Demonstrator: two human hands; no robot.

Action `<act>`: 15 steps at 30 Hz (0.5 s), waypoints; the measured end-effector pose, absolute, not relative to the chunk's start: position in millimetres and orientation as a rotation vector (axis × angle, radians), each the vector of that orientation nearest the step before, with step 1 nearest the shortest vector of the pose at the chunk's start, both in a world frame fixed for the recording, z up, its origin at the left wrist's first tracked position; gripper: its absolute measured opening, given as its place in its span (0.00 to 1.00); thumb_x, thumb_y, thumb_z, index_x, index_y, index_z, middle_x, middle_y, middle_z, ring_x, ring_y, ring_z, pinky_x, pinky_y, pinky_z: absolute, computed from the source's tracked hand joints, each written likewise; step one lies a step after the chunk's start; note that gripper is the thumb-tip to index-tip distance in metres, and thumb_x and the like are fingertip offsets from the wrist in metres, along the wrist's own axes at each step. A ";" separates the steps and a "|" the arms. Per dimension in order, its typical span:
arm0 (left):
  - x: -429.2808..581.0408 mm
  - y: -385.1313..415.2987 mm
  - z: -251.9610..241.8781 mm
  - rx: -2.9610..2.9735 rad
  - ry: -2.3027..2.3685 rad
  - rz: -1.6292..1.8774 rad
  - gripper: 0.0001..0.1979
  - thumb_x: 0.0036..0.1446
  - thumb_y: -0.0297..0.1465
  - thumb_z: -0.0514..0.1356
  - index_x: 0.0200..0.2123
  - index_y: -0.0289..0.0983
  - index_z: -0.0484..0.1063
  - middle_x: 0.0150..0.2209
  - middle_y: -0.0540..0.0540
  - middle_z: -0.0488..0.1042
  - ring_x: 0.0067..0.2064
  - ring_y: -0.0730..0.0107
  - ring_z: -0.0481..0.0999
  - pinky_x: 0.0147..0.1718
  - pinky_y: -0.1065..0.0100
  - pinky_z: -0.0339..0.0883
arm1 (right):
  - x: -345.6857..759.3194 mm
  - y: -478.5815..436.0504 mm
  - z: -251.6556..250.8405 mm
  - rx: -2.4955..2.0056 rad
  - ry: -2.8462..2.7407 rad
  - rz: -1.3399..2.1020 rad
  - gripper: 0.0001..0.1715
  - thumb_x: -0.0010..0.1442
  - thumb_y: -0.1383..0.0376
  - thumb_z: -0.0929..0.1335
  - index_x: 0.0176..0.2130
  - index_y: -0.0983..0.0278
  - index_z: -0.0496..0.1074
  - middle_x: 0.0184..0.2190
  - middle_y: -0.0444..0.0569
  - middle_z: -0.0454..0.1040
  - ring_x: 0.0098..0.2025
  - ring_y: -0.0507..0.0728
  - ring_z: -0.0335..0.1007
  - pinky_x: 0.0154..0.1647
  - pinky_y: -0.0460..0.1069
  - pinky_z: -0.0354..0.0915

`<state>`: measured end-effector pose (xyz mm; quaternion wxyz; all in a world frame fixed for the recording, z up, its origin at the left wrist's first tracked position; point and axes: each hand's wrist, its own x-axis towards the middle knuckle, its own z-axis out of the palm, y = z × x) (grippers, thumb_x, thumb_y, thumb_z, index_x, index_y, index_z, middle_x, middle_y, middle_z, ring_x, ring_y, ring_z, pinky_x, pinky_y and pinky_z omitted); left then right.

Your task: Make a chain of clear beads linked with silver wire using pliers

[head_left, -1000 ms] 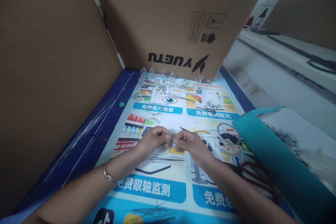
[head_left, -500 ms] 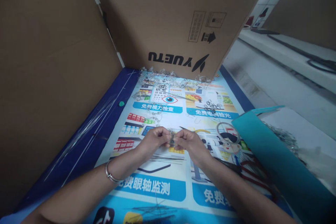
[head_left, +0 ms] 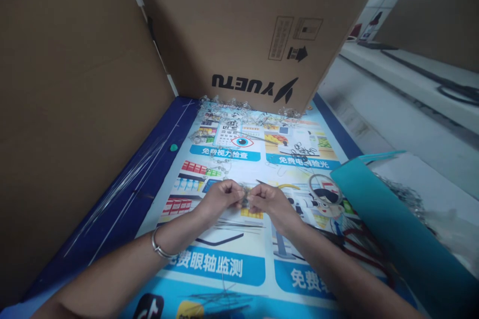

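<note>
Pinching a small wire piece (head_left: pixel 245 195) between their fingertips, the left hand (head_left: pixel 225 196) and right hand (head_left: pixel 268 201) nearly meet — the piece seems partly worked, its exact shape too blurred to tell. Beyond the hands, curled wire pieces (head_left: pixel 241 105) along the cardboard (head_left: pixel 239 20) look already shaped. Straight wires (head_left: pixel 119 188) left of the hands and loose strands (head_left: pixel 220 300) nearer the body appear unworked — plenty seems left. Right of the hands, a turquoise box (head_left: pixel 392 229) holds tangled wire (head_left: pixel 407 195).
</note>
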<state>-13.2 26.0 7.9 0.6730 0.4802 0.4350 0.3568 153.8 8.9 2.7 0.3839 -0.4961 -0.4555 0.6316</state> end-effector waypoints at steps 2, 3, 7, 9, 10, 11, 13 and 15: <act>-16.3 30.8 7.0 1.185 1.055 0.811 0.09 0.46 0.33 0.62 0.24 0.33 0.66 0.20 0.52 0.67 0.21 0.77 0.66 0.24 0.73 0.59 | 161.4 12.0 13.5 -1.337 -1.369 1.558 0.14 0.48 0.58 0.69 0.31 0.66 0.69 0.26 0.44 0.71 0.28 0.52 0.67 0.31 0.48 0.64; -18.0 33.4 6.2 1.251 1.106 0.812 0.08 0.46 0.33 0.61 0.24 0.33 0.67 0.19 0.52 0.67 0.21 0.77 0.66 0.23 0.74 0.59 | 165.6 12.7 20.2 -1.402 -1.522 1.454 0.12 0.49 0.59 0.68 0.32 0.65 0.70 0.27 0.45 0.71 0.29 0.52 0.68 0.30 0.47 0.63; -23.5 42.2 -1.2 1.486 1.262 0.788 0.06 0.46 0.32 0.59 0.24 0.34 0.69 0.19 0.53 0.67 0.21 0.77 0.67 0.22 0.75 0.60 | 174.0 2.2 42.6 -1.577 -2.454 0.785 0.08 0.54 0.67 0.64 0.29 0.65 0.72 0.29 0.49 0.73 0.32 0.55 0.68 0.31 0.48 0.59; -24.9 44.5 -5.8 1.563 1.316 0.770 0.05 0.47 0.31 0.58 0.25 0.35 0.70 0.20 0.54 0.68 0.21 0.77 0.68 0.23 0.75 0.61 | 169.6 -10.1 44.5 -1.566 -2.772 0.538 0.06 0.52 0.69 0.64 0.29 0.66 0.72 0.30 0.52 0.73 0.32 0.57 0.68 0.29 0.48 0.58; -25.2 45.1 -7.6 1.597 1.334 0.763 0.05 0.47 0.31 0.58 0.26 0.35 0.70 0.20 0.54 0.68 0.21 0.77 0.68 0.23 0.75 0.62 | 165.4 -16.7 43.1 -1.521 -2.884 0.442 0.05 0.51 0.71 0.65 0.29 0.66 0.71 0.30 0.53 0.73 0.31 0.56 0.68 0.28 0.47 0.57; -25.4 45.6 -9.0 1.629 1.346 0.756 0.05 0.47 0.31 0.57 0.26 0.36 0.70 0.20 0.54 0.68 0.21 0.77 0.68 0.24 0.75 0.62 | 160.2 -23.0 40.8 -1.482 -2.967 0.336 0.06 0.50 0.74 0.65 0.29 0.67 0.71 0.29 0.54 0.72 0.30 0.56 0.67 0.27 0.47 0.57; -25.4 46.3 -10.2 1.683 1.360 0.745 0.04 0.47 0.30 0.57 0.26 0.36 0.70 0.20 0.54 0.68 0.21 0.77 0.69 0.24 0.75 0.62 | 148.7 -33.1 35.4 -1.455 -3.048 0.140 0.09 0.47 0.78 0.65 0.29 0.69 0.70 0.29 0.56 0.71 0.30 0.57 0.67 0.24 0.47 0.55; -25.3 46.7 -10.2 1.727 1.362 0.731 0.04 0.47 0.30 0.57 0.26 0.36 0.71 0.20 0.54 0.68 0.22 0.77 0.69 0.24 0.75 0.62 | 138.6 -38.9 31.0 -1.510 -3.083 0.055 0.09 0.45 0.80 0.65 0.28 0.69 0.69 0.27 0.57 0.70 0.29 0.58 0.66 0.21 0.47 0.53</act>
